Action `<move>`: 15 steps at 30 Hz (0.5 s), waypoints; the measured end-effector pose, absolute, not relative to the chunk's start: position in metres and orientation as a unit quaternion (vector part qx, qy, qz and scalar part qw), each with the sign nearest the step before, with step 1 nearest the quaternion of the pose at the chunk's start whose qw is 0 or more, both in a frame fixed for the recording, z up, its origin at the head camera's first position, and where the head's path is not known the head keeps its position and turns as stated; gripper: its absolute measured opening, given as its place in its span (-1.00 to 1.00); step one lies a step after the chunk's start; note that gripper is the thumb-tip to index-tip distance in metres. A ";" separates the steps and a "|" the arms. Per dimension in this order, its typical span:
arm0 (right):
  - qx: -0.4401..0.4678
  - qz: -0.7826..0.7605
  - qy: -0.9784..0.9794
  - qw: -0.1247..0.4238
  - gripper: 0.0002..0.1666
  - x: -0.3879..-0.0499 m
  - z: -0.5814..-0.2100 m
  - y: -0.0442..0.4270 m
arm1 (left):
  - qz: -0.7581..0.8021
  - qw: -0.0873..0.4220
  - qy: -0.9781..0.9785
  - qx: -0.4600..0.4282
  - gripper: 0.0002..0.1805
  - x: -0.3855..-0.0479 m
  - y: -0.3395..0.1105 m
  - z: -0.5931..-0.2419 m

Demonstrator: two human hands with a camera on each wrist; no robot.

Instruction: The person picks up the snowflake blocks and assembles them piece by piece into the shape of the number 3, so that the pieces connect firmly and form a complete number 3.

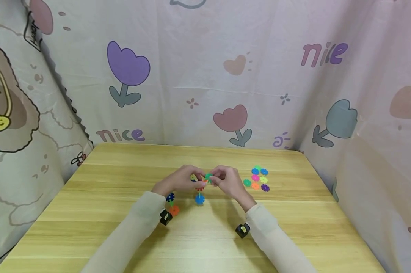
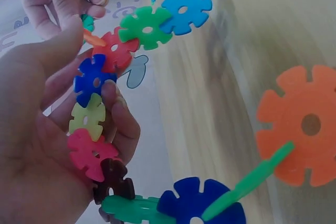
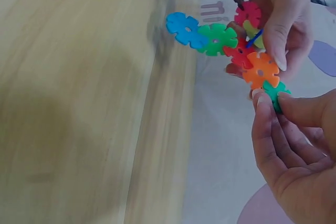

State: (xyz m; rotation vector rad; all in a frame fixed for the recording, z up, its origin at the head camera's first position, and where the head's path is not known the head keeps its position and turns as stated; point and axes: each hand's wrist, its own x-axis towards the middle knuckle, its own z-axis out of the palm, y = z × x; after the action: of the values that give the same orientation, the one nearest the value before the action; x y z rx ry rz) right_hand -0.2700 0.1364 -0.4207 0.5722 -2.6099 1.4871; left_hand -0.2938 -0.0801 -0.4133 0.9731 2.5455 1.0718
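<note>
My left hand (image 1: 186, 179) grips a chain of notched plastic snowflake discs between thumb and fingers. In the left wrist view its links include a red disc (image 2: 116, 51), a dark blue disc (image 2: 93, 80), a yellow disc (image 2: 87, 119) and a pink disc (image 2: 93, 153). A branch with a light blue disc (image 3: 184, 29) sticks out sideways, and an orange disc (image 2: 299, 129) ends the lower part. My right hand (image 1: 228, 182) pinches a small-looking green disc (image 3: 274, 96) against the edge of another orange disc (image 3: 261, 71); how deep their slots engage, I cannot tell.
Loose snowflake discs lie to the right of the hands on the wooden table (image 1: 294, 220), among them a pink disc (image 1: 255, 178), a purple disc (image 1: 265, 188) and a yellow disc (image 1: 263, 179). A printed curtain (image 1: 192, 68) hangs behind the table.
</note>
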 end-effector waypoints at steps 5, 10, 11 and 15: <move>0.182 0.494 -0.849 0.041 -0.91 -0.269 -0.420 0.136 | 0.367 0.098 0.865 0.327 -0.72 -0.293 -0.080 -0.415; 0.183 0.500 -0.846 0.039 -0.89 -0.268 -0.420 0.137 | 0.379 0.089 0.857 0.337 -0.73 -0.293 -0.080 -0.415; 0.183 0.501 -0.845 0.038 -0.89 -0.268 -0.420 0.138 | 0.383 0.087 0.855 0.338 -0.74 -0.293 -0.080 -0.416; 0.177 0.510 -0.841 0.040 -0.86 -0.269 -0.418 0.146 | 0.393 0.078 0.852 0.336 -0.74 -0.293 -0.081 -0.419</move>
State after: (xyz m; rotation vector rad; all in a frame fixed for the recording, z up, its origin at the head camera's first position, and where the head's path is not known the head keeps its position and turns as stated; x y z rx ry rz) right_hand -0.2689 0.1457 -0.4185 0.5434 -2.5757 1.5641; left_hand -0.2930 -0.0812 -0.4188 1.0049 2.5517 1.1781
